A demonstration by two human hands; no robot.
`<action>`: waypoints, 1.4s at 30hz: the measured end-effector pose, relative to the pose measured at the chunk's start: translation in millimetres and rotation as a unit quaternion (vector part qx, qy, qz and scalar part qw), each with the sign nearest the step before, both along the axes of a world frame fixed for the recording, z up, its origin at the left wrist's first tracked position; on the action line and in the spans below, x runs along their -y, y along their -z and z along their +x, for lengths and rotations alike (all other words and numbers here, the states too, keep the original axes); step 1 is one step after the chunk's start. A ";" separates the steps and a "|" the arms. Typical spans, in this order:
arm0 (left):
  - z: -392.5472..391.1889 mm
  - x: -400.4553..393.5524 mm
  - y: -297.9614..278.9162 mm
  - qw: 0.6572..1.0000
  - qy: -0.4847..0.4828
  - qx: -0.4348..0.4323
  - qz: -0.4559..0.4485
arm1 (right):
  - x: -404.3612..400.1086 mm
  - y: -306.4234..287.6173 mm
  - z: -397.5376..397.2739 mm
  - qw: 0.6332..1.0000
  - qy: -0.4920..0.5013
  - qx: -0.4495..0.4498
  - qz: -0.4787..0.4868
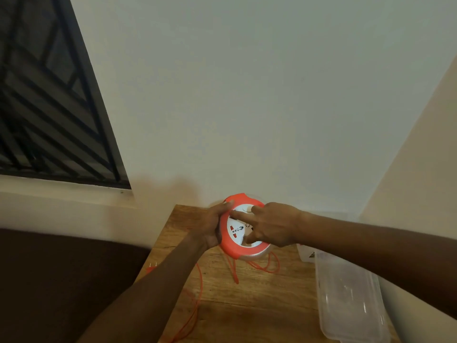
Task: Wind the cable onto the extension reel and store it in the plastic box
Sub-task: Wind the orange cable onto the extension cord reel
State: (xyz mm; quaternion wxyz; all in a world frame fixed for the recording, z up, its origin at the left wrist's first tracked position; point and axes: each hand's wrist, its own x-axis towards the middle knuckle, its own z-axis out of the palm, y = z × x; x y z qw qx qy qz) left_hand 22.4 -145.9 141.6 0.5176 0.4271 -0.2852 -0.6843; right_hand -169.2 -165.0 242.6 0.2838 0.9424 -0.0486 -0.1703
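Orange plastic ringed the extension reel (244, 227), a round, smooth-looking drum with a white socket face, held tilted above the far end of the wooden table (259, 305). The left hand (210, 227) gripped its left rim, fingers curled over the orange edge, probably to keep the housing from turning. The right hand (269, 225) lay across the white face with 2 fingers extended and pressed on it, holding nothing; that looked like a hold for spinning the centre and drawing cable in, though the blur left the exact contact unclear. The thin orange cable (197, 300) hung from the reel's underside in loose loops and trailed along the table's grained surface towards the near edge, with what seemed to be its plug (151, 268) at the table's left edge. So the winding appeared barely begun. The plastic box (351, 300), clear, rectangular and round-cornered, waited on the right side of the table, near the reel but apart from it.
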 end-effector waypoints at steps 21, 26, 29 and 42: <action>8.1 -4.8 -0.7 1.000 0.013 -0.005 -0.003 | -4.2 -10.5 10.4 0.998 0.023 -0.049 -0.016; 3.0 -7.9 0.4 0.999 0.033 0.001 -0.012 | -5.0 -7.9 14.8 0.994 0.005 -0.109 -0.023; 1.1 -8.4 -1.2 0.999 0.046 0.008 -0.017 | -8.8 -8.7 17.6 0.991 0.001 -0.132 -0.036; 0.6 -9.2 0.9 0.999 0.046 0.016 -0.009 | -8.3 -17.7 18.2 0.981 -0.119 -0.140 -0.068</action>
